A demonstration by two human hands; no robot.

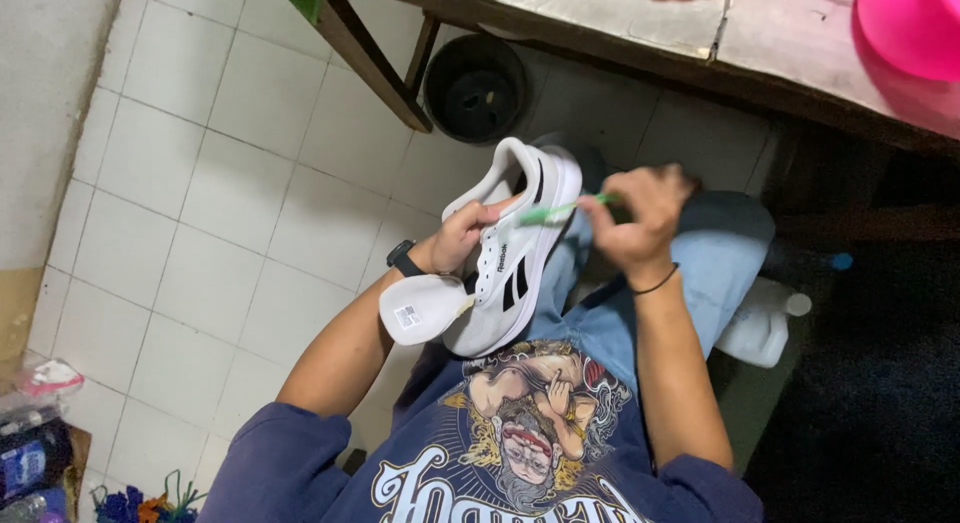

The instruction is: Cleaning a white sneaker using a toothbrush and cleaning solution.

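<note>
The left hand (462, 233) grips a white shoe (515, 253) over the lap, fingers inside its opening. The right hand (640, 218) pinches a green brush (560, 210) against the shoe's side; the side already looks clean, though the far side is hidden.

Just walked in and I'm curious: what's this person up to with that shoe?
A seated person holds a white sneaker over their lap, the left hand gripping its side. The right hand holds a green toothbrush with its head against the shoe's upper. A white bottle sits on the floor beside their leg.
</note>
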